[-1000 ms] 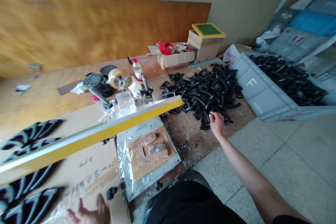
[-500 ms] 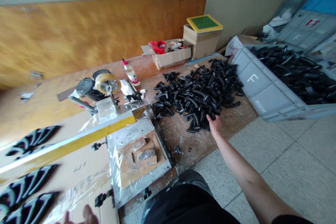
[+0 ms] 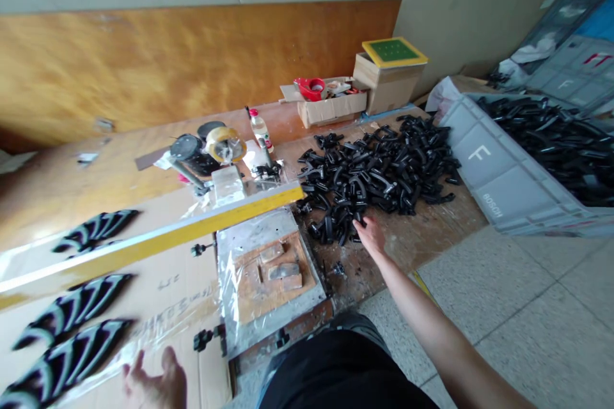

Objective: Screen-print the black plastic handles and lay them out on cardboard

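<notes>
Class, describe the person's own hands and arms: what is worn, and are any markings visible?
The left hand and right hand are gloveless. The bare right forearm shows no sleeve, watch or clear markings; the left forearm is out of view. A plain black cloth garment covers the torso.

A black cloth top (image 3: 336,374) is worn with dark grey-blue cloth trousers (image 3: 359,324); the right forearm (image 3: 426,323), the right hand (image 3: 371,238) and the left hand (image 3: 158,383) are all bare.
</notes>
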### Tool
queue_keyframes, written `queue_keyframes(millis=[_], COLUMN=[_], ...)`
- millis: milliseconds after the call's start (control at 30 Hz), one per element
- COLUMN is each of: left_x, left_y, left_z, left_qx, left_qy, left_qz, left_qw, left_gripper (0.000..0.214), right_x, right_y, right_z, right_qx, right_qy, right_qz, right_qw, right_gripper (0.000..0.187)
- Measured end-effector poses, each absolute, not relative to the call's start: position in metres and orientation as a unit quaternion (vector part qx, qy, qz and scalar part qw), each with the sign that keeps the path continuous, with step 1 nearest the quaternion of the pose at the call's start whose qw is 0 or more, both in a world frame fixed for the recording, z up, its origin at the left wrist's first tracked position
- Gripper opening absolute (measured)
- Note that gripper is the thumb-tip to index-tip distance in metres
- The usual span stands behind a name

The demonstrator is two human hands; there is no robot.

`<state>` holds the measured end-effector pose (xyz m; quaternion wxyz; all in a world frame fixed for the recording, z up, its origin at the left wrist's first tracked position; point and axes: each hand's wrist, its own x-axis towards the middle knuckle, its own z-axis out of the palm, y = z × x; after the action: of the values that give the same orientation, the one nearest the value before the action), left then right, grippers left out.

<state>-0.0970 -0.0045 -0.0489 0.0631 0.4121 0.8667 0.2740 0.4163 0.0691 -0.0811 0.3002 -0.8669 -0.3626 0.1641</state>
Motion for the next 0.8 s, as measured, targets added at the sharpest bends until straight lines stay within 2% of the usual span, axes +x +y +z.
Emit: queue_keyframes(millis=[67, 133, 267, 367, 467, 633, 700, 800], left_x=[-0.099, -0.102, -0.107, -0.101, -0.086, -0.052, -0.037, -0.023], left_y=[-0.001, 0.002, 0.012, 0.031, 0.055, 0.094, 0.106, 0.112], left_z=[-0.047, -0.047, -0.044, -0.029, 0.001, 0.073, 0.101, 0.130], left_qx=[0.378, 0.387, 0.417, 0.434, 0.439, 0.478, 0.492, 0.514], left_qy=[0.878, 0.867, 0.825, 0.788, 0.745, 0.616, 0.559, 0.504], left_qz=[0.286, 0.309, 0.378, 0.432, 0.493, 0.610, 0.639, 0.630], left_qw=[0.064, 0.059, 0.047, 0.060, 0.098, 0.143, 0.192, 0.291], left_gripper=[0.069, 0.066, 0.057, 0.050, 0.046, 0.042, 0.042, 0.055], right_x=[0.426, 0.428, 0.379, 0.310, 0.253, 0.222, 0.223, 0.232], right_y=[0.066, 0.067, 0.078, 0.083, 0.083, 0.076, 0.072, 0.072], right_z=[-0.060, -0.040, -0.017, -0.014, -0.019, -0.026, -0.025, -0.022], right_qx=[-0.854, -0.827, -0.694, -0.546, -0.453, -0.460, -0.463, -0.458], right_qy=[-0.429, -0.470, -0.505, -0.609, -0.741, -0.860, -0.869, -0.872], right_qz=[0.113, 0.097, 0.287, 0.371, 0.322, 0.108, 0.059, 0.063], right_qw=[0.272, 0.293, 0.426, 0.440, 0.378, 0.193, 0.162, 0.162], right_gripper=[0.024, 0.025, 0.031, 0.025, 0.027, 0.034, 0.036, 0.036])
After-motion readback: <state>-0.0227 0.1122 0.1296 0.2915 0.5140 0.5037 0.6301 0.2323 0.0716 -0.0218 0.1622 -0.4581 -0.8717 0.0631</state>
